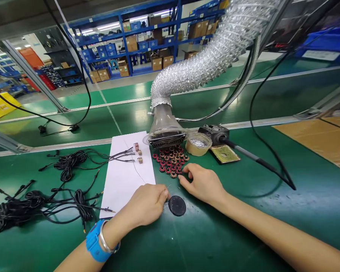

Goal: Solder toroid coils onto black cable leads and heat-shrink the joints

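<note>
a few laid out, many in the pile

four small coils (140,160) sit by cable tips (127,151) on our white sheet (124,185); the ring coils (172,162) heaped beside it look untouched. our right hand (202,183) meets their edge, fingers slightly parted; our left hand (150,204) curls beside the black disc (177,206), its grip hidden, so we can't tell.

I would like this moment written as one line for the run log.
left hand: closed, contents unclear, beside black disc | right hand: partly open, at edge of ring pile | soldering iron: in holder
</note>
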A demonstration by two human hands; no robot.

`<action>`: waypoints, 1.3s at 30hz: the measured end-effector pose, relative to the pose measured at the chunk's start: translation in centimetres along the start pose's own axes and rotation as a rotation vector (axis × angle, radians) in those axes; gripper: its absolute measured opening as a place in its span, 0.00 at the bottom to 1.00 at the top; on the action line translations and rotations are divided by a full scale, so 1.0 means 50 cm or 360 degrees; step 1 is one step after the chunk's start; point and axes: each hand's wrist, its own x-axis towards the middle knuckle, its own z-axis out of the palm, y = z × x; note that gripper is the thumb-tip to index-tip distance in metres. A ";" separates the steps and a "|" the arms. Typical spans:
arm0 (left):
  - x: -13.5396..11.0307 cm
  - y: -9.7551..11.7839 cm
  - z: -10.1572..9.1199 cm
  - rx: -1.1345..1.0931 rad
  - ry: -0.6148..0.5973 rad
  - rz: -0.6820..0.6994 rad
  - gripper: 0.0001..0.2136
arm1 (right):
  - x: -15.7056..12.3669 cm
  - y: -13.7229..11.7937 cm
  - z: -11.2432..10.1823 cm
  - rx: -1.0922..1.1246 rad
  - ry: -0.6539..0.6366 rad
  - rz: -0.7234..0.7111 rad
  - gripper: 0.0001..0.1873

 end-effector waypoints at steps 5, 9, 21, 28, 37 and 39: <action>-0.004 0.008 0.001 0.0028 0.0006 0.0038 0.15 | 0.015 -0.002 0.009 -0.0042 0.0008 0.0029 0.10; 0.005 0.006 0.014 0.0127 0.0045 0.0023 0.15 | 0.013 -0.001 0.005 0.0036 0.0044 0.0008 0.10; -0.009 -0.020 0.062 0.0143 0.0058 0.0015 0.16 | -0.117 -0.036 -0.020 0.0492 -0.0225 -0.0526 0.03; -0.006 -0.022 0.074 0.0159 -0.0041 0.0028 0.18 | -0.087 -0.018 -0.050 0.0690 -0.0543 -0.0574 0.16; -0.002 -0.031 0.084 0.0180 -0.0027 0.0031 0.17 | -0.103 -0.026 -0.009 0.0543 -0.0340 -0.0451 0.07; -0.002 -0.032 0.082 0.0185 -0.0020 0.0024 0.17 | -0.104 -0.029 -0.007 0.0468 -0.0294 -0.0414 0.09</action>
